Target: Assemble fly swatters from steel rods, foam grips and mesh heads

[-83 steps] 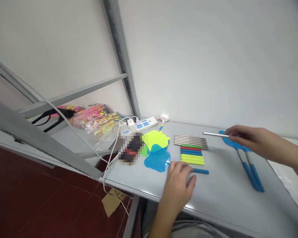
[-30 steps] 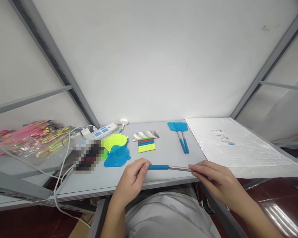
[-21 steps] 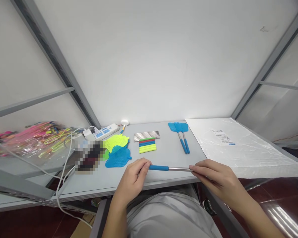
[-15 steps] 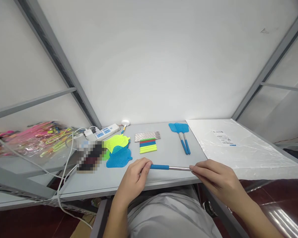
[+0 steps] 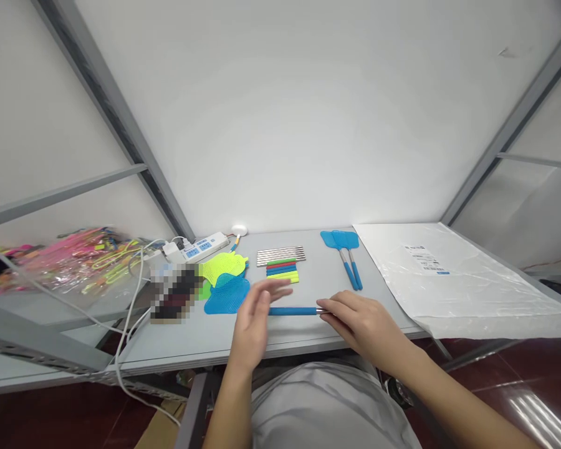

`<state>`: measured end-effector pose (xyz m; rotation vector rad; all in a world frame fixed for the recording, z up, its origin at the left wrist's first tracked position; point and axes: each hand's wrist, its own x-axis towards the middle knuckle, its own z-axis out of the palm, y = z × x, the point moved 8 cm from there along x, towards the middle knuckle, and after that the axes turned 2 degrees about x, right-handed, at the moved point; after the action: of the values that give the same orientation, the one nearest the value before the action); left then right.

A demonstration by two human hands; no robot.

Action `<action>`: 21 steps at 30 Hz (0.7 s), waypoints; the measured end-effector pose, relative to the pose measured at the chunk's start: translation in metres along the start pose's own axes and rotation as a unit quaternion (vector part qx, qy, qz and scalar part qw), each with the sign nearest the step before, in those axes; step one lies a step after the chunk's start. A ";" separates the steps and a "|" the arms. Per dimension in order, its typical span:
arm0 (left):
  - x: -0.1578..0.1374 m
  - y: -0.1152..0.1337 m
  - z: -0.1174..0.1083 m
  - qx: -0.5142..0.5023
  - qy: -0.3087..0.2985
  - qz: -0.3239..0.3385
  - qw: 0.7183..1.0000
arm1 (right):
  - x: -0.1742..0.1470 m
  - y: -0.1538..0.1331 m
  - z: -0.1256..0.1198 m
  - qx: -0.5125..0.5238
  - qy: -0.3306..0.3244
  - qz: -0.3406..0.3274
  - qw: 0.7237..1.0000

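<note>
A rod with a blue grip [image 5: 293, 311] and a short visible stretch of shiny metal lies level above the front of the table. My right hand [image 5: 359, 318] pinches its metal part, hiding the far end. At the other end, my left hand [image 5: 252, 324] has its fingers stretched out and apart; the grip's tip meets its palm side, though whether it presses there I cannot tell. Behind the left hand lie a blue fly swatter head [image 5: 227, 294] and a yellow one [image 5: 223, 267]. Farther back sit several metal rods [image 5: 280, 254] and several coloured grips [image 5: 282, 270].
Two blue fly swatters [image 5: 348, 259] lie right of the rods. White plastic sheeting [image 5: 393, 274] with a label covers the table's right side. A power strip [image 5: 206, 246], white cables [image 5: 120, 337] and bagged colourful items [image 5: 79, 255] are at the left.
My right hand has moved left along the rod, leaving much less metal showing. My left hand has loosened from the blue grip and spread its fingers. The view has shifted slightly.
</note>
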<state>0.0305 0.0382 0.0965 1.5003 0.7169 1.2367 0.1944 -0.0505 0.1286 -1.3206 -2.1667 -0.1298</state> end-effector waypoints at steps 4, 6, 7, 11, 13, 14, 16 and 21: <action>0.006 -0.005 -0.026 -0.160 0.074 -0.018 0.984 | 0.016 -0.014 0.009 -0.011 -0.041 -0.027 0.999; 0.006 -0.008 -0.027 -0.198 0.051 -0.046 0.978 | 0.023 -0.024 0.016 -0.028 -0.056 -0.048 0.997; 0.005 -0.009 -0.027 -0.207 0.035 -0.056 0.976 | 0.026 -0.029 0.020 -0.040 -0.063 -0.058 0.996; -0.002 -0.012 -0.029 -0.191 -0.001 -0.091 0.977 | 0.033 -0.038 0.032 -0.094 -0.070 -0.074 0.990; -0.002 -0.014 -0.035 -0.166 0.017 -0.094 0.982 | 0.036 -0.034 0.033 -0.116 -0.057 -0.051 0.990; -0.002 -0.014 -0.040 -0.159 0.033 -0.087 0.983 | 0.037 -0.031 0.032 -0.123 -0.052 -0.034 0.990; 0.000 -0.015 -0.049 -0.164 0.071 -0.064 0.982 | 0.038 -0.024 0.034 -0.117 -0.067 -0.001 0.991; 0.002 -0.017 -0.070 -0.187 0.132 -0.030 0.973 | 0.034 -0.023 0.044 -0.034 -0.166 0.016 0.985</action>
<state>-0.0327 0.0681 0.0782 1.0107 0.6512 1.4483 0.1446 -0.0190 0.1152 -1.5034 -2.4322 0.0316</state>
